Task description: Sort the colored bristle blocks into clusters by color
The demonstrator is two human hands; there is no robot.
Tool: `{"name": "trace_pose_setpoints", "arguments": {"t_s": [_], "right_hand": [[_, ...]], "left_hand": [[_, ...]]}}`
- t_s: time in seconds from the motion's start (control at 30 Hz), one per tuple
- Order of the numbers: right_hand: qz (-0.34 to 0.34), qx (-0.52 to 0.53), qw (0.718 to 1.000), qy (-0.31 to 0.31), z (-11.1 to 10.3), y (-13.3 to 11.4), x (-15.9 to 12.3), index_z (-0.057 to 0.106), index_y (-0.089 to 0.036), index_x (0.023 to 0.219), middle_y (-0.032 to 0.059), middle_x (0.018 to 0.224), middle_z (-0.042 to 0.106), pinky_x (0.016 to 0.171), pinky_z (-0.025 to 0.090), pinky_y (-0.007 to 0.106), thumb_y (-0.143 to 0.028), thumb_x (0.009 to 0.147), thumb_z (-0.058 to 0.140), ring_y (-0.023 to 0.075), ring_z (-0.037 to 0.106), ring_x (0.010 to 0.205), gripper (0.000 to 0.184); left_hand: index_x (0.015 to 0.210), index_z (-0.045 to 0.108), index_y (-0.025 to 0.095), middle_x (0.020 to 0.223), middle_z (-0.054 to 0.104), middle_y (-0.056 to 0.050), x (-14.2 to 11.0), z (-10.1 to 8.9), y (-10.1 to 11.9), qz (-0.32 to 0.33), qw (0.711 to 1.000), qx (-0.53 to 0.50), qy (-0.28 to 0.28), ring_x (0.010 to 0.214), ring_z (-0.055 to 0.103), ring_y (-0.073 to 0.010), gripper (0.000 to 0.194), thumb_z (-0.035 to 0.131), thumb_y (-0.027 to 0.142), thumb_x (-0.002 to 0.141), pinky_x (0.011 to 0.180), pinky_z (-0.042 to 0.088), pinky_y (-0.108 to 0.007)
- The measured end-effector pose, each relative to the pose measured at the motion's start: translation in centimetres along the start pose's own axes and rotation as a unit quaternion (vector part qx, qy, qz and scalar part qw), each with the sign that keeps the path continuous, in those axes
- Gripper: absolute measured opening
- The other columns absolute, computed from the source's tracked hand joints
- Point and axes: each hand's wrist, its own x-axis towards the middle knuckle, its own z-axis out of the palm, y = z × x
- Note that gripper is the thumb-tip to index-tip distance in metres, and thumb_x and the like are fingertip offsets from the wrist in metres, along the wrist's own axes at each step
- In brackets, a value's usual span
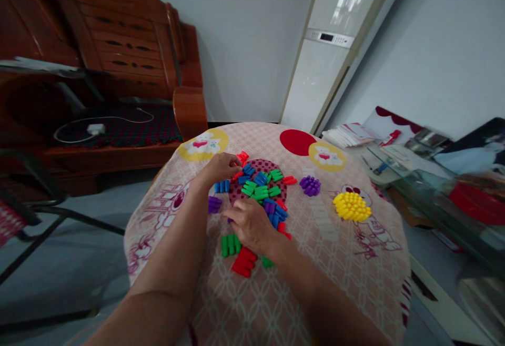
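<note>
My left hand is at the far left of a scattered heap of plastic pieces, its fingers curled together beside a red piece and a blue piece. Whatever is in those fingers is hidden. Closer to me, my right hand has its fingers bent and pressed down, with a bit of a purple piece showing under the fingertips. Green pieces lie in the middle of the heap. Another purple piece sits between my hands, on the left. Below my right hand are a green piece and a red piece.
A purple cluster and a larger yellow cluster stand apart on the right of the round table's patterned cloth. Beyond are a wooden bench, a white upright appliance and a cluttered glass-topped stand.
</note>
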Motion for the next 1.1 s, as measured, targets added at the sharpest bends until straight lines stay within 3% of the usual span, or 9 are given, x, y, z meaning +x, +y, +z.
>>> {"name": "trace_pose_setpoints", "arguments": {"t_s": [0.1, 0.2, 0.3, 0.4, 0.7, 0.93, 1.1], "right_hand": [[0.087, 0.047, 0.991, 0.092, -2.7, 2.2, -0.4, 0.069, -0.02, 0.091, 0.0036, 0.088, 0.064, 0.081, 0.045, 0.028, -0.014, 0.088, 0.056, 0.0171, 0.06, 0.088, 0.014], [0.202, 0.035, 0.961, 0.183, -5.7, 5.9, -1.5, 0.069, -0.02, 0.087, 0.0035, 0.086, 0.067, 0.075, 0.046, 0.027, -0.013, 0.084, 0.057, 0.0169, 0.061, 0.081, 0.015], [0.293, -0.062, 0.931, 0.207, -7.4, 9.6, -3.2, 0.069, -0.019, 0.083, 0.0058, 0.083, 0.068, 0.073, 0.044, 0.028, -0.012, 0.081, 0.057, 0.0186, 0.061, 0.078, 0.014], [0.339, -0.139, 0.912, 0.186, -7.2, 11.8, -4.4, 0.068, -0.018, 0.08, 0.0066, 0.082, 0.068, 0.072, 0.042, 0.028, -0.011, 0.08, 0.056, 0.0186, 0.059, 0.076, 0.015], [0.358, -0.206, 0.902, 0.125, -5.4, 13.0, -5.0, 0.067, -0.017, 0.083, 0.0099, 0.086, 0.066, 0.068, 0.039, 0.029, -0.009, 0.085, 0.049, 0.0198, 0.058, 0.076, 0.02], [0.342, -0.185, 0.905, 0.174, -5.6, 13.0, -5.2, 0.066, -0.016, 0.086, 0.0104, 0.089, 0.065, 0.072, 0.041, 0.03, -0.013, 0.084, 0.052, 0.0209, 0.058, 0.08, 0.015], [0.259, -0.079, 0.947, 0.173, -5.1, 10.0, -3.2, 0.068, -0.017, 0.086, 0.0088, 0.086, 0.067, 0.076, 0.044, 0.03, -0.019, 0.089, 0.053, 0.0206, 0.06, 0.081, 0.015]], "left_hand": [[0.093, 0.073, 0.015, 0.061, 0.07, -0.003, 0.2, 0.1, -0.3, -0.005, 1.0, -0.007, -0.009, 0.062, 0.067, -0.0176, 0.031, 0.057, 0.034, 0.075, 0.06, 0.048, -0.024], [0.093, 0.073, 0.017, 0.062, 0.071, -0.002, 0.2, 0.2, -0.4, -0.007, 0.999, -0.031, -0.009, 0.062, 0.067, -0.0173, 0.03, 0.057, 0.034, 0.074, 0.059, 0.048, -0.024], [0.092, 0.072, 0.017, 0.063, 0.071, -0.002, 0.2, 0.2, -0.1, -0.009, 0.999, -0.04, -0.013, 0.062, 0.066, -0.0172, 0.029, 0.058, 0.034, 0.074, 0.058, 0.048, -0.023], [0.091, 0.073, 0.018, 0.062, 0.071, -0.002, 0.1, 0.2, 0.1, -0.008, 0.999, -0.03, -0.014, 0.063, 0.067, -0.0174, 0.029, 0.057, 0.035, 0.074, 0.058, 0.047, -0.023], [0.092, 0.072, 0.016, 0.062, 0.071, -0.002, 0.3, 0.3, -0.3, -0.01, 0.999, -0.034, -0.012, 0.06, 0.066, -0.0167, 0.03, 0.057, 0.035, 0.074, 0.057, 0.047, -0.023], [0.093, 0.073, 0.015, 0.064, 0.071, -0.002, 0.0, 0.1, -0.2, -0.01, 0.999, -0.03, -0.003, 0.059, 0.066, -0.0157, 0.03, 0.058, 0.033, 0.075, 0.057, 0.047, -0.022], [0.096, 0.075, 0.014, 0.065, 0.072, -0.003, -0.2, 0.0, -0.2, -0.022, 1.0, -0.022, -0.003, 0.062, 0.066, -0.016, 0.03, 0.06, 0.03, 0.076, 0.06, 0.047, -0.023]]}}
